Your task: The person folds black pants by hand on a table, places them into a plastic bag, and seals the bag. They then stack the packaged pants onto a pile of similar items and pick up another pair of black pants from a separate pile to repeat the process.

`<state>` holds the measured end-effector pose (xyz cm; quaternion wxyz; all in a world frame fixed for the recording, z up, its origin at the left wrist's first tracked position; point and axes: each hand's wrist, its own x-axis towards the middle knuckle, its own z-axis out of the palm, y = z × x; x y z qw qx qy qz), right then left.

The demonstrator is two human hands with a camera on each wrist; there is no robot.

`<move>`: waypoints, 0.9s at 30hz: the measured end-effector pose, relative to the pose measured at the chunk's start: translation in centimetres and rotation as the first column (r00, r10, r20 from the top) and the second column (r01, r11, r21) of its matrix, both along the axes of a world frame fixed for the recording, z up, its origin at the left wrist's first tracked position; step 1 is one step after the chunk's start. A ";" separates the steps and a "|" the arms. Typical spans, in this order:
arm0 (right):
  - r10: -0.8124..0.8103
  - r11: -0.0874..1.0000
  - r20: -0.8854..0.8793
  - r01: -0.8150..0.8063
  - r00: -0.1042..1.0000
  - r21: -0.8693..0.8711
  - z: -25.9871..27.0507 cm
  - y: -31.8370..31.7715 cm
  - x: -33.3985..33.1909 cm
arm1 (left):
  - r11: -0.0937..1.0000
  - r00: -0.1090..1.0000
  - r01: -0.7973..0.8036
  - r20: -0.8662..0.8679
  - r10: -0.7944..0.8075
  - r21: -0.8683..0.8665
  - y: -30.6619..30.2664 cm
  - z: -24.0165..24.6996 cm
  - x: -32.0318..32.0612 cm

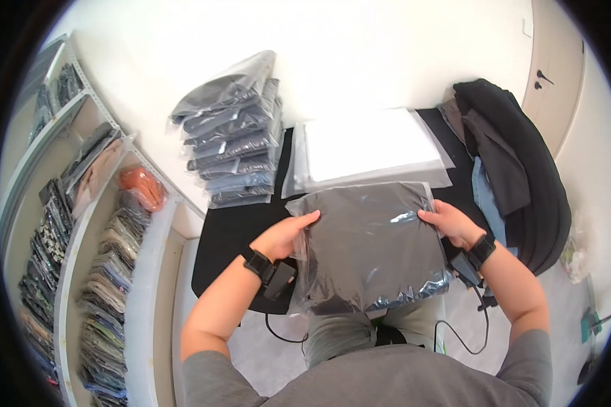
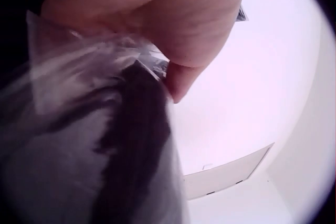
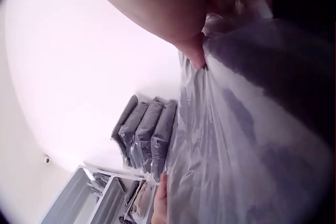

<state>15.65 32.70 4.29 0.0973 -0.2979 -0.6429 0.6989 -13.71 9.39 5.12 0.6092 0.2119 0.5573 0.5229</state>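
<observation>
A clear plastic bag with a folded dark grey garment inside is held up in front of the body, over the table's near edge. My left hand grips its left side, thumb lying on the front face. On the opposite side, my right hand pinches the bag's upper corner with the thumb on top. In the left wrist view the left hand curls over crinkled film, and the dark cloth shows through. The right wrist view has the right thumb pressing the film, which runs in creases below it.
A black table bears a tall stack of bagged garments at the left. White sheets and clear bags lie at the back middle. Loose dark clothes heap at the right. Shelves with bagged clothes stand far left.
</observation>
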 end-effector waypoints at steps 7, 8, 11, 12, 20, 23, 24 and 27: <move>-0.059 0.998 -0.040 0.057 0.997 -0.035 -1.0 0.0 0.2 | 0.997 0.997 -0.056 0.042 0.059 -0.060 -0.5 0.5 3.1; -0.076 0.996 -0.015 0.075 0.997 -0.042 -0.9 -0.1 0.2 | 0.997 0.998 -0.054 0.037 0.056 -0.053 -0.5 0.4 3.3; -0.093 0.996 -0.042 0.092 0.995 -0.021 0.1 -0.1 0.1 | 0.989 0.979 -0.148 0.145 0.142 0.031 -1.0 1.9 4.8; -0.093 0.996 -0.089 0.092 0.992 -0.007 0.7 0.0 -0.1 | 0.988 0.980 -0.149 0.143 0.141 0.045 -1.3 3.3 5.5; -0.030 0.990 -0.520 0.096 0.854 0.101 12.6 0.0 -1.1 | 0.690 0.841 -0.477 0.057 0.537 0.544 -4.4 18.5 8.7; -0.162 0.978 -0.567 0.206 0.808 0.014 13.1 -0.3 -0.3 | 0.538 0.827 -0.474 0.143 0.543 0.697 -3.0 21.7 0.4; -0.186 0.978 -0.558 0.205 0.809 -0.030 12.2 -0.1 0.0 | 0.541 0.930 -0.332 0.173 0.324 0.773 -3.3 24.0 -0.4; -0.262 0.965 -0.459 0.230 0.849 -0.125 8.2 -1.2 1.1 | 0.299 0.658 -0.054 -0.191 0.728 0.953 -1.7 27.5 -7.6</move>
